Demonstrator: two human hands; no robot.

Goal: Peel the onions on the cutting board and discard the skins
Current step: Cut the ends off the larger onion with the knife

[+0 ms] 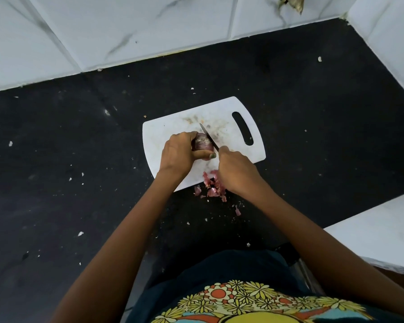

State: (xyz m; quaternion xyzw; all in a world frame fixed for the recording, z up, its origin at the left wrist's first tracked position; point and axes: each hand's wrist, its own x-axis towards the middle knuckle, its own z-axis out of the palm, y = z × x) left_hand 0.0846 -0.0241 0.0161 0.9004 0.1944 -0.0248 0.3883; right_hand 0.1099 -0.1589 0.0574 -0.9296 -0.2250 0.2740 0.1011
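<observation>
Purple onion sits at frame centre on the cutting board, gripped by the left hand. Right hand clasps the knife against it. Hazard: blade slippage toward the left thumb.

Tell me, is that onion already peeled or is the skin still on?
Partly peeled, it seems: the onion still shows purple skin in the left hand, while torn skins lie by the cutting board.

Purple-red onion | white cutting board | pink skins at its near edge | black speckled counter | white grey-veined tiles
</observation>
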